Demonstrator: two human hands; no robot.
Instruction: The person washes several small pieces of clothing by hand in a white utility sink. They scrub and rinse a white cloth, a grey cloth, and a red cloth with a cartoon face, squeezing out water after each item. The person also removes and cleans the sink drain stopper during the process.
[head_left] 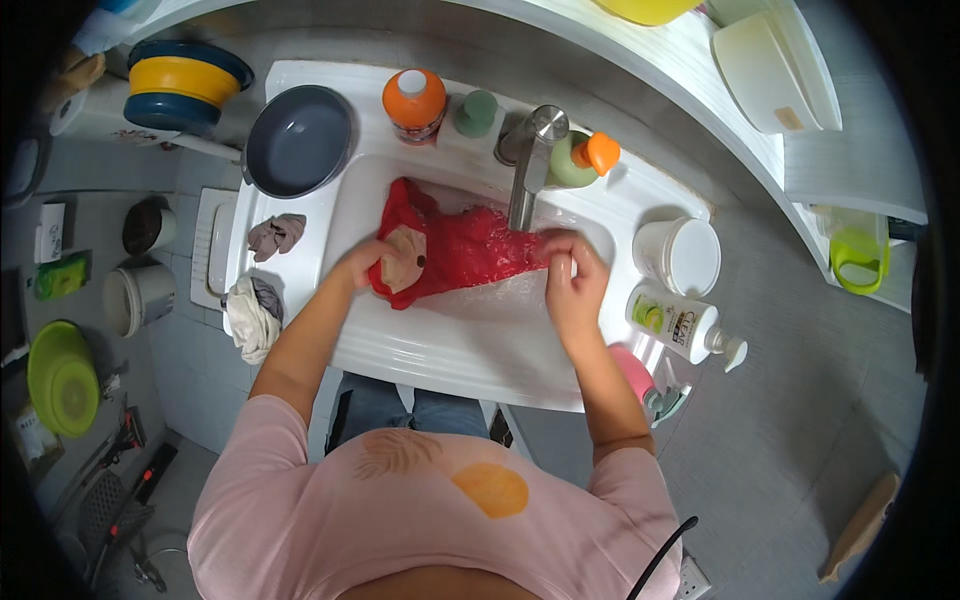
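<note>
1. Head view, the work in hand: a red garment [455,250] is being washed in a white sink [470,350], spread across the basin from the left side to just below the metal tap [530,165]. It appears wet and bunched, with a tan patch showing at its left end.

2. Head view, doing it well: the cloth is judged best kept low in the basin and stretched between both hands, so that water is held inside the sink and not thrown over the rim. Both ends should be gripped firmly, since wet fabric is likely to be heavy and slippery. Care is called for near the tap spout, which stands just above the right end of the cloth.

3. Head view, the left hand [362,262]: it is closed around the left end of the garment, fingers curled into the fabric beside the tan patch. A firm hold is suggested, though the fingertips are partly hidden by the cloth.

4. Head view, the right hand [572,272]: it is partly closed, the fingers bent and pinching the right edge of the garment just below the tap. How tightly the cloth is held cannot be told exactly.

5. Head view, the surroundings: a grey bowl [298,140] is set on the sink's left corner, an orange-capped bottle [414,102] stands behind the basin, crumpled rags [255,310] lie on the left ledge, and a white pump bottle [682,325] lies on the right, near a white lidded tub [680,255].
</note>
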